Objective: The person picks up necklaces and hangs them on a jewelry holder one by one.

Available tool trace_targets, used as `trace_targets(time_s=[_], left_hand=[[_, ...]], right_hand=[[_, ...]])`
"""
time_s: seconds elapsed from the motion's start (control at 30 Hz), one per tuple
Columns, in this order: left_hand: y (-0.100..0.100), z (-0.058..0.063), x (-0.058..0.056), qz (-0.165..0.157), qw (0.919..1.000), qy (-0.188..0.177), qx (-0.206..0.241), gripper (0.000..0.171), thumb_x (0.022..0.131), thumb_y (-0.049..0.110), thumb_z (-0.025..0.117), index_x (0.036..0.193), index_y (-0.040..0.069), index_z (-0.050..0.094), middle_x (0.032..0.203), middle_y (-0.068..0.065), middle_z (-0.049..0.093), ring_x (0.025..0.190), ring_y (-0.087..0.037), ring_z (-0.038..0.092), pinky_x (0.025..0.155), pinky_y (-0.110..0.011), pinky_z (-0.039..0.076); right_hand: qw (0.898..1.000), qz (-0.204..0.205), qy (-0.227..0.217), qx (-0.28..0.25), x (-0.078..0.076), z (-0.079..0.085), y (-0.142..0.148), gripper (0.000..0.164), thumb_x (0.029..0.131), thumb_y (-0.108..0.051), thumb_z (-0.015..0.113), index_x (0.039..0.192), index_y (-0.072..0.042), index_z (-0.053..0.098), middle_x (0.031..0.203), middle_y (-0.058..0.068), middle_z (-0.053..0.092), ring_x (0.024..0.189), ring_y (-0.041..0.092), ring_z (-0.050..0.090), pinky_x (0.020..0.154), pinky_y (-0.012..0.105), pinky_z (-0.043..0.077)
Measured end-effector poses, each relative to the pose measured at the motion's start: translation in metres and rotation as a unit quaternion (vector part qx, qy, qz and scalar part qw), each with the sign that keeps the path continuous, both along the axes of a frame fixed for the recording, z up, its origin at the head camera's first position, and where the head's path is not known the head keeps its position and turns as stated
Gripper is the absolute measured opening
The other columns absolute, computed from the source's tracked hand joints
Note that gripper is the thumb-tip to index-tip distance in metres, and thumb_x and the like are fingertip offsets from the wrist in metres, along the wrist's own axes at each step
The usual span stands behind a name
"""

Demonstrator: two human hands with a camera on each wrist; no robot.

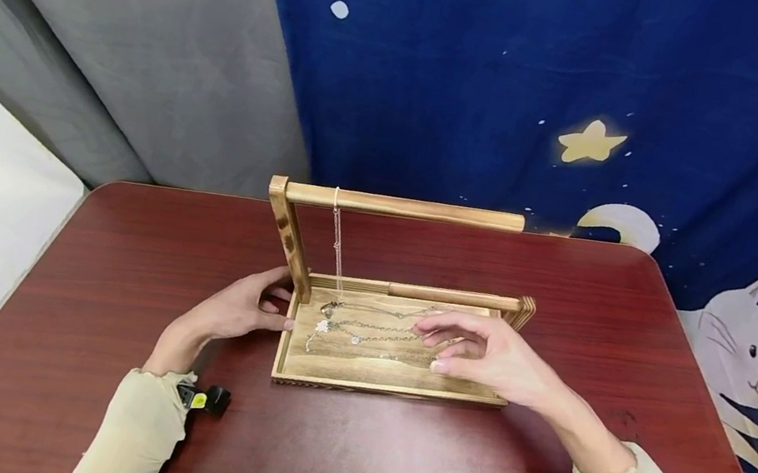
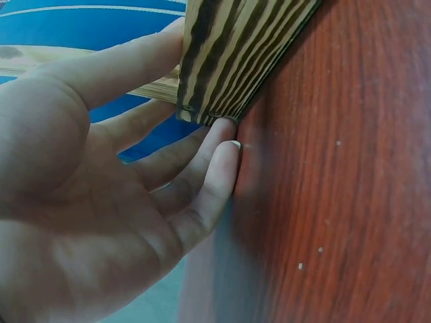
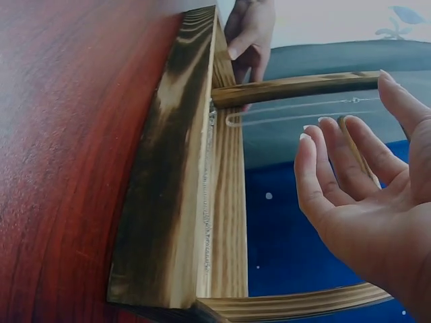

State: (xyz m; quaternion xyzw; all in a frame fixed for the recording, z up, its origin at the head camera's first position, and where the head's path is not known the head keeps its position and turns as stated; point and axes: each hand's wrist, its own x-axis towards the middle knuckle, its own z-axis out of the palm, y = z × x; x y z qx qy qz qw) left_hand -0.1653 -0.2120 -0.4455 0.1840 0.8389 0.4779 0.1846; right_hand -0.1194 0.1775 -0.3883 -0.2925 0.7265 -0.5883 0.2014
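Lying across the floor of a wooden tray point(image 1: 339, 373), several fine chains point(image 1: 383, 340) spread out before us, with a white flower pendant point(image 1: 322, 326) toward the left end. We see the tray near the middle of the table point(image 1: 338, 466). From the upper bar point(image 1: 407, 208) above it, close to the left post point(image 1: 291, 238), a hanging chain point(image 1: 339, 238) drops in a long, narrow loop; whether its lower end touches the chains below, we cannot tell. A lower rail point(image 1: 456, 296) runs along the tray's back.

Over the right half of the tray we find the right grip point(image 1: 494, 358), a bare hand with fingers gently bent and a wide gap between them and the thumb. We see nothing held in it, and the right wrist view shows it raised above the tray floor.

At the tray's left end we have the left grip point(image 1: 248, 305), thumb and fingers loosely extended and well parted, tips resting against the wood; its lowest fingertips reach down to the table.

Farther out, we notice two cream sleeves point(image 1: 140, 423), a gray curtain point(image 1: 129, 15) and a blue curtain point(image 1: 454, 72) printed with stars and a white cat point(image 1: 748, 344).
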Motion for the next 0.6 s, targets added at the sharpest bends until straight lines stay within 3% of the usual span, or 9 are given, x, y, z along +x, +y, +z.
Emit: trace_targets(time_s=[0.3, 0.6], left_hand=[[0.001, 0.001, 0.000, 0.000, 1.0000, -0.002, -0.002, 0.075, 0.085, 0.001, 0.077, 0.148, -0.003, 0.036, 0.134, -0.023, 0.054, 0.114, -0.034, 0.057, 0.090, -0.039, 0.052], [0.000, 0.002, 0.001, -0.002, 1.0000, -0.002, 0.007, 0.075, 0.085, -0.002, 0.076, 0.148, -0.005, 0.036, 0.132, -0.026, 0.054, 0.113, -0.037, 0.058, 0.092, -0.046, 0.051]], right_hand=[[0.999, -0.006, 0.010, 0.039, -0.003, -0.008, -0.006, 0.041, 0.089, -0.009, 0.074, 0.129, -0.009, 0.064, 0.123, 0.014, 0.066, 0.110, 0.024, 0.064, 0.089, 0.033, 0.053], [0.999, -0.010, 0.007, 0.050, -0.005, -0.015, -0.008, 0.039, 0.090, -0.011, 0.074, 0.128, -0.006, 0.064, 0.126, 0.016, 0.064, 0.109, 0.041, 0.062, 0.086, 0.032, 0.054]])
